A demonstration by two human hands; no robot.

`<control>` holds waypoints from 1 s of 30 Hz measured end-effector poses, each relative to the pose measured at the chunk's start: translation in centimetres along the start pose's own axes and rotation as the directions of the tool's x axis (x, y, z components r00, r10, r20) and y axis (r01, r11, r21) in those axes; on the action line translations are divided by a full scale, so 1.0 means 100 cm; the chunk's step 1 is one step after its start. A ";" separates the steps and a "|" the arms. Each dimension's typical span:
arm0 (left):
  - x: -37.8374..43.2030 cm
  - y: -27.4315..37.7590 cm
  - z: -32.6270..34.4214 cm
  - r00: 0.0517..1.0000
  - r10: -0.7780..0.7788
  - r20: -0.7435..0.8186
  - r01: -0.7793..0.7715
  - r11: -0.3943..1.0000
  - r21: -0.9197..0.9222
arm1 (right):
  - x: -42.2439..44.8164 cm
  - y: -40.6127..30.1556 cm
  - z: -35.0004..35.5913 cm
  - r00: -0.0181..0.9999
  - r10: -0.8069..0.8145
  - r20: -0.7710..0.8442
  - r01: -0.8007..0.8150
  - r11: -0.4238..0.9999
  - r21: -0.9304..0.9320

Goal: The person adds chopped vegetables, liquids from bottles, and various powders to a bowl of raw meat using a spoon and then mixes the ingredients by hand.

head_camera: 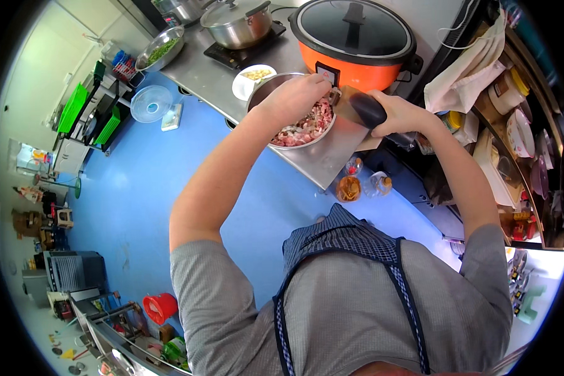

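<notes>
My right hand [395, 113] grips an amber see-through container [350, 104] with a dark end, tilted sideways over the rim of a steel bowl. My left hand [305, 91] is above the bowl, its fingers bent at the container's mouth; whether they pinch something there is hidden. In the steel bowl [263, 91] lies chopped raw meat [303, 129] with pale and dark matter on it. A white plate [241, 88] with pale yellow chopped food [257, 74] stands against the bowl's far left side.
On the steel counter [202, 87] stand an orange electric cooker [352, 66], a lidded steel pot [237, 28] on a hob, and a bowl of greens [162, 50]. Bottles [348, 189] stand below the counter's corner. Shelves [503, 141] with jars and bowls are at the right.
</notes>
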State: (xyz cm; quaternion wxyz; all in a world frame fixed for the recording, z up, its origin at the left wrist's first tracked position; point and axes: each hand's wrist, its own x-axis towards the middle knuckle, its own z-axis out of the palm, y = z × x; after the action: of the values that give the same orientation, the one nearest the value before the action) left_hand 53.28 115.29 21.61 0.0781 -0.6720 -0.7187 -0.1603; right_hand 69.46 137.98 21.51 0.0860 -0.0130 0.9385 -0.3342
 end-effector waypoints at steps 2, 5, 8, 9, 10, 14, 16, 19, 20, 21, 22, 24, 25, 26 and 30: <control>-0.006 -0.014 0.000 0.995 -0.089 -0.037 0.090 0.996 0.022 | 0.009 0.004 0.000 1.000 0.022 0.011 -0.022 1.000 -0.016; -0.012 -0.023 0.017 0.999 -0.037 -0.017 0.038 0.996 0.082 | 0.024 0.022 0.007 0.999 0.043 0.026 -0.044 0.999 0.017; -0.014 -0.040 0.021 0.988 -0.072 0.138 0.061 0.995 0.081 | 0.047 0.023 0.008 0.994 0.059 0.096 -0.037 0.975 -0.220; -0.016 -0.044 0.022 0.976 -0.067 0.205 0.057 0.997 0.058 | 0.051 0.018 0.006 0.993 0.059 0.097 -0.037 0.975 -0.219; -0.017 -0.044 0.023 0.976 -0.064 0.206 0.054 0.997 0.055 | 0.053 0.010 0.002 0.983 0.108 0.145 -0.055 0.943 -0.329; -0.029 -0.042 0.031 0.953 -0.086 0.289 0.135 0.979 -0.153 | 0.072 -0.002 0.000 0.947 0.183 0.263 -0.008 0.834 -0.552; -0.028 -0.046 0.036 0.965 -0.091 0.246 0.146 0.965 -0.217 | 0.078 -0.010 -0.001 0.935 0.225 0.272 -0.026 0.812 -0.583; -0.006 -0.056 0.046 0.951 -0.024 0.308 0.060 0.993 -0.105 | 0.088 -0.009 -0.008 0.925 0.291 0.245 -0.055 0.740 -0.671; 0.003 -0.059 0.050 0.962 -0.058 0.268 0.080 0.994 -0.071 | 0.093 -0.008 -0.012 0.927 0.311 0.209 -0.066 0.685 -0.725; 0.011 -0.062 0.054 0.970 -0.091 0.227 0.102 0.994 -0.038 | 0.096 -0.007 -0.015 0.928 0.311 0.207 -0.067 0.684 -0.726; 0.018 -0.069 0.061 0.970 -0.091 0.225 0.102 0.994 -0.038 | 0.099 -0.007 -0.019 0.932 0.342 0.122 -0.140 0.650 -0.747; 0.023 -0.083 0.072 0.994 -0.091 0.060 0.094 0.995 -0.045 | 0.104 -0.010 -0.021 0.932 0.360 0.038 -0.206 0.614 -0.762; 0.025 -0.084 0.073 0.994 -0.087 0.059 0.090 0.995 -0.046 | 0.104 -0.008 -0.023 0.929 0.369 0.027 -0.221 0.613 -0.758; 0.025 -0.086 0.073 0.994 -0.098 0.044 0.101 0.992 -0.078 | 0.105 -0.008 -0.024 0.927 0.374 0.017 -0.233 0.612 -0.756; 0.025 -0.071 0.046 0.977 -0.113 0.180 0.112 0.994 0.021 | 0.093 -0.017 -0.025 0.925 0.366 0.105 -0.185 0.673 -0.716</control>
State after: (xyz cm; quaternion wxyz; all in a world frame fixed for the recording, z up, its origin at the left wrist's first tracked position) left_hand 46.53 118.86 17.20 0.0066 -0.6417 -0.7605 -0.0989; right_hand 59.81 137.50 23.09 0.2374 0.0582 0.9676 0.0631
